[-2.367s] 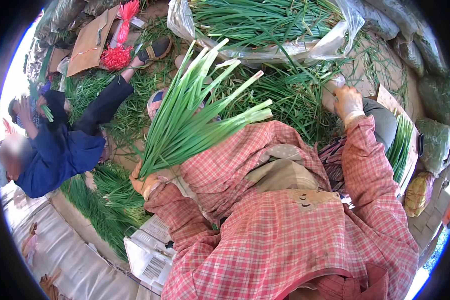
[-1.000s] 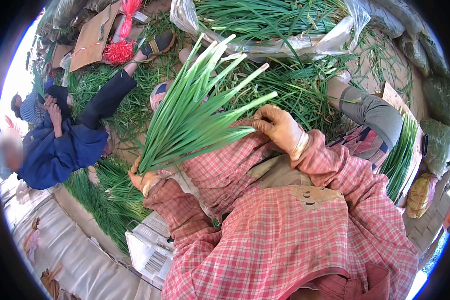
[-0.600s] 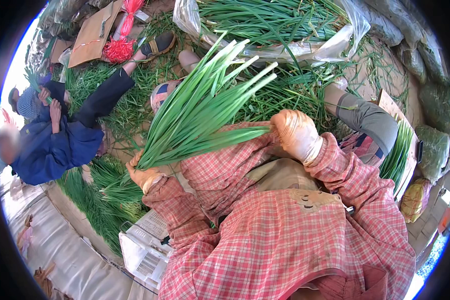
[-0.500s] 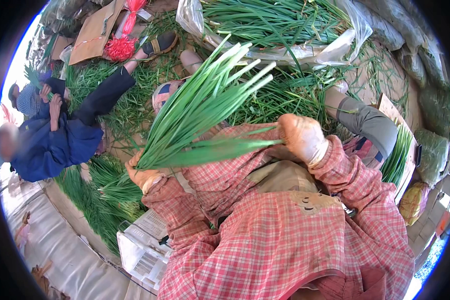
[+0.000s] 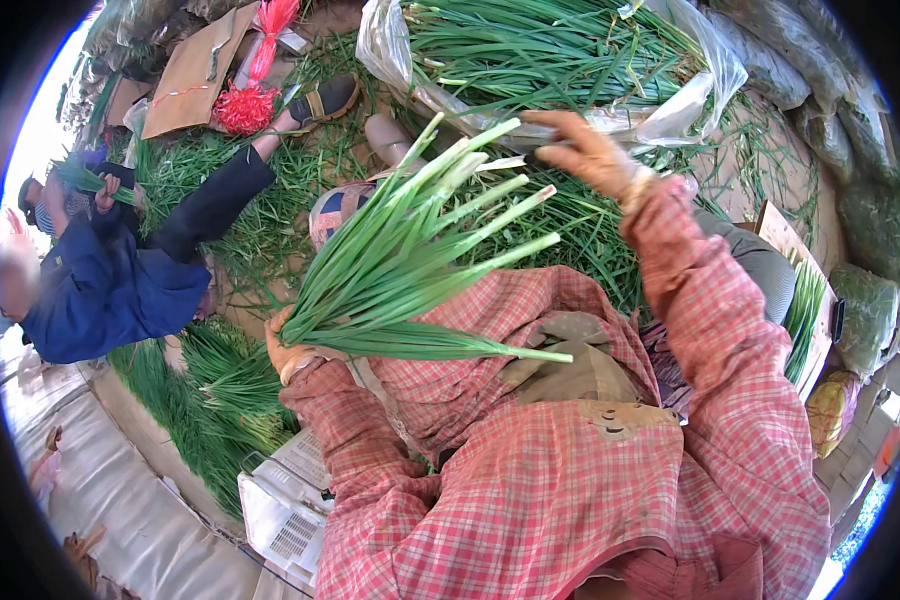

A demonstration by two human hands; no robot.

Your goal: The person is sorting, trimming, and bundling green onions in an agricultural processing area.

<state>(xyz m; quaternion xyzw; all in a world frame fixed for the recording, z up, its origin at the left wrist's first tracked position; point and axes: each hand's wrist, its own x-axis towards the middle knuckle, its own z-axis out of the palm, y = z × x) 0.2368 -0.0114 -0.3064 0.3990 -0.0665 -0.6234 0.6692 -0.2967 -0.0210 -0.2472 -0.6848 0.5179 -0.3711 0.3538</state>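
Observation:
My left hand [image 5: 288, 345] is closed round the leafy end of a bunch of chives [image 5: 400, 265]. The bunch fans out up and to the right over my lap, its pale stem ends spread apart. One stalk lies lower than the others, pointing right. Just beyond the upper stem ends is my right hand [image 5: 590, 160], its fingers stretched out and apart. Something small and dark shows at its thumb; I cannot make out what it is. Past that hand, a clear plastic sheet [image 5: 385, 45] holds a large heap of chives [image 5: 550, 50].
Loose green leaves [image 5: 580, 235] litter the ground ahead. On the left sits another person in a blue jacket [image 5: 120, 300], holding greens. More chives [image 5: 220, 370] lie at lower left, near a white crate [image 5: 285, 510]. Red twine [image 5: 245, 108] and cardboard [image 5: 195, 75] are at upper left.
My right hand has let go of the lower stalk and moved up and away, its fingers opening out. My left hand keeps the bunch, whose stem ends are now more spread.

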